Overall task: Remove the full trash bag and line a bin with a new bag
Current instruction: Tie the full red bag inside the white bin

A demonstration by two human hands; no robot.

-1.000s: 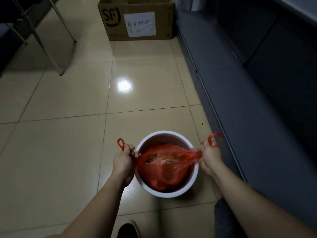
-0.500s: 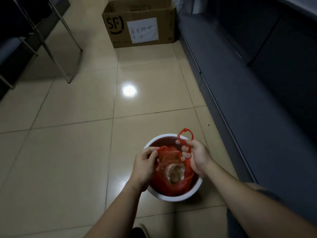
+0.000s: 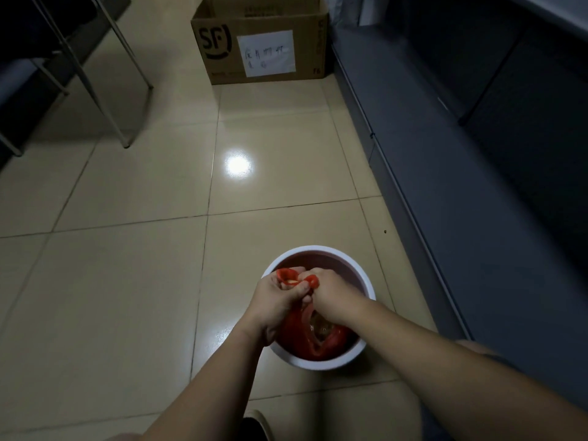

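My left hand [image 3: 276,297] and my right hand [image 3: 331,294] were pressed together over the middle of the bin, both closed on the looped handles of the thin red plastic trash bag [image 3: 300,337]. One handle loop showed above my left knuckles and the other curled over my right, so I judged I was in the act of knotting them. The bag itself sat down inside the round white plastic bin [image 3: 369,288], with pale rubbish showing through the gap below my wrists.

To do this well, I thought, I should cross the handles low, close to the rubbish, and draw them snug without jerking, since film this thin would likely stretch or tear. A second knot would close that gap. Only then should the bag be lifted, straight up, with the bin kept from rising with it.

The bin stood on the glossy beige tiled floor [image 3: 127,281], near a dark grey cabinet front [image 3: 461,218]. Well beyond it sat an open brown cardboard box [image 3: 219,71] printed with "SF" in black, with a white paper label [image 3: 266,54] bearing handwriting I could not read. Small marks near the box's right corner were too small to tell.
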